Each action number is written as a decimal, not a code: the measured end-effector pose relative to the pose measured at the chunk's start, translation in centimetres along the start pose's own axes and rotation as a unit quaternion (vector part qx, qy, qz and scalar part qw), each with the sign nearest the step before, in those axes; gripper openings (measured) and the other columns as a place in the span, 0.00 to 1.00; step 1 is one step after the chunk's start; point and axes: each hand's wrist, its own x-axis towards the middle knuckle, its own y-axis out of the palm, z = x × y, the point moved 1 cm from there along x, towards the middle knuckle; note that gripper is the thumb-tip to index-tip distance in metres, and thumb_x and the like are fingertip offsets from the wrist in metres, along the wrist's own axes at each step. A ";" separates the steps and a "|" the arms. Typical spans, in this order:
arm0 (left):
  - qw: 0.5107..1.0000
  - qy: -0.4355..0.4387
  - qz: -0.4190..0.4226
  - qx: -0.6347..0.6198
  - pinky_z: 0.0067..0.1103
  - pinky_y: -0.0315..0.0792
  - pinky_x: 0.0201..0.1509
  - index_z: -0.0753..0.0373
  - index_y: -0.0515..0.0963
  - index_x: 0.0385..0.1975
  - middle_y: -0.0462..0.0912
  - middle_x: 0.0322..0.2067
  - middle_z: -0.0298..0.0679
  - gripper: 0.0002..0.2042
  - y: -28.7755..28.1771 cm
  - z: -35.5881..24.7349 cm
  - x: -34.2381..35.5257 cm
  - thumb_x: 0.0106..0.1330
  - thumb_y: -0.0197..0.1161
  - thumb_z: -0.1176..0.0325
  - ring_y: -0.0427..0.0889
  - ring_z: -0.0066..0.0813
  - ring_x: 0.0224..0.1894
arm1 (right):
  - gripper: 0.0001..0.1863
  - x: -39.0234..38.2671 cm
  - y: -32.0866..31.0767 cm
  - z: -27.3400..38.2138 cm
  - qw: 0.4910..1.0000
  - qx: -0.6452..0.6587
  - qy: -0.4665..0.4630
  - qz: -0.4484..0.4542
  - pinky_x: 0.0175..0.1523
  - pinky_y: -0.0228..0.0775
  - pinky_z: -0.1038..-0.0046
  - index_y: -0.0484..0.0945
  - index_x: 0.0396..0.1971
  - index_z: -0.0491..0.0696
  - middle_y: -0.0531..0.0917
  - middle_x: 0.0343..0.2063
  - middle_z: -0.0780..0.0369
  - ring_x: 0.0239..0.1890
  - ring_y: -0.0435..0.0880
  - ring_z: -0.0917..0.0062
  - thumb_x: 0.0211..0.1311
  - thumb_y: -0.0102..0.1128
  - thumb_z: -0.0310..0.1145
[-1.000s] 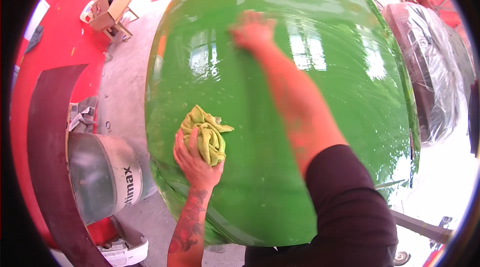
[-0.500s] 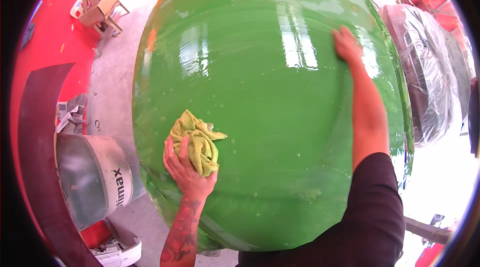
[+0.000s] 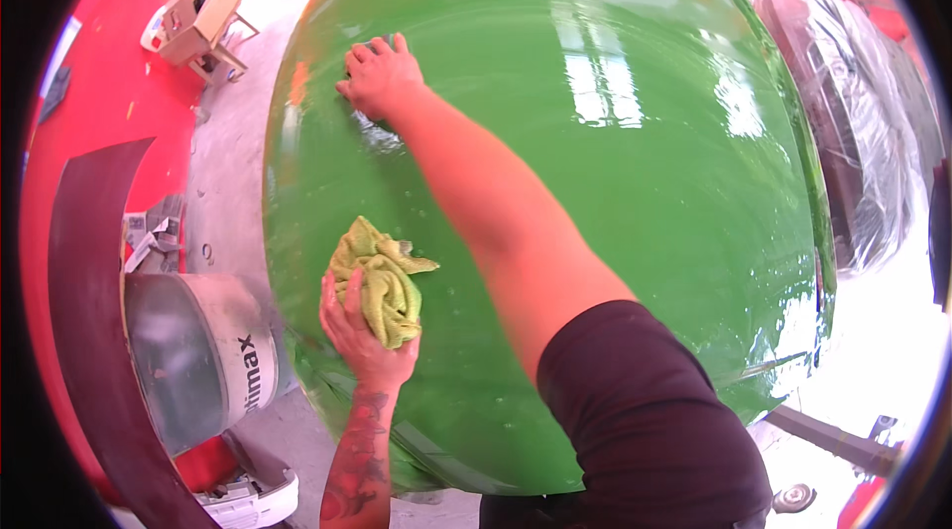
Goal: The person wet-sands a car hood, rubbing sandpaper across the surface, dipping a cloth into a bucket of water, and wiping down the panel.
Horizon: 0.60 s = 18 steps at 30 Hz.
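Observation:
A large glossy green car panel (image 3: 595,232), wet and curved like a hood, fills the middle of the view. My left hand (image 3: 369,346) grips a crumpled yellow-green cloth (image 3: 382,281) over the panel's near left part. My right arm reaches across to the far left, where my right hand (image 3: 384,78) presses on the wet surface. Its fingers are bent around something small; a sliver of grey shows at the fingertips, but the palm hides the rest, so I cannot make out what it is.
Left of the panel stand a dark curved panel (image 3: 84,281) and a translucent container (image 3: 188,351) with a white band. A wooden chair (image 3: 203,28) is farther back. To the right sits a plastic-wrapped dark car part (image 3: 843,122). A grey beam (image 3: 833,440) lies at lower right.
My right hand has swept from the panel's far right side to its far left. My left hand with the cloth stays in nearly the same place.

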 end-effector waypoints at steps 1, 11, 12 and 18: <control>1.000 -0.001 -0.003 0.010 0.47 0.54 0.67 0.58 0.60 0.65 0.59 0.63 0.55 0.42 -0.2 0.4 -0.2 0.47 0.71 0.59 0.59 0.57 0.66 | 0.23 -0.1 -0.9 -2.2 0.998 0.007 -0.036 0.042 0.69 0.51 0.48 0.72 0.57 0.58 0.69 0.62 0.59 0.66 0.65 0.62 0.69 0.41 0.52; 1.000 -0.018 -0.005 0.014 0.46 0.53 0.67 0.59 0.58 0.66 0.58 0.63 0.54 0.43 -0.6 -0.3 0.3 0.45 0.70 0.64 0.59 0.55 0.66 | 0.30 -20.4 -11.4 -43.1 0.905 -0.070 0.405 0.108 0.69 0.45 0.41 0.64 0.64 0.59 0.62 0.69 0.64 0.70 0.60 0.68 0.69 0.35 0.59; 1.000 -0.016 0.001 0.023 0.46 0.53 0.67 0.59 0.58 0.66 0.58 0.63 0.54 0.44 -0.7 -0.5 0.3 0.45 0.70 0.64 0.59 0.55 0.66 | 0.31 -21.1 -11.7 -43.3 0.909 -0.099 0.401 0.063 0.68 0.44 0.38 0.65 0.63 0.59 0.61 0.69 0.62 0.70 0.60 0.67 0.69 0.33 0.60; 0.999 -0.026 0.006 0.017 0.46 0.53 0.67 0.57 0.58 0.66 0.57 0.64 0.54 0.44 -0.4 -0.8 0.2 0.44 0.71 0.63 0.58 0.55 0.66 | 0.20 -8.7 -6.1 -28.1 0.967 -0.150 0.189 0.076 0.62 0.64 0.53 0.75 0.53 0.61 0.74 0.52 0.55 0.59 0.72 0.57 0.68 0.41 0.48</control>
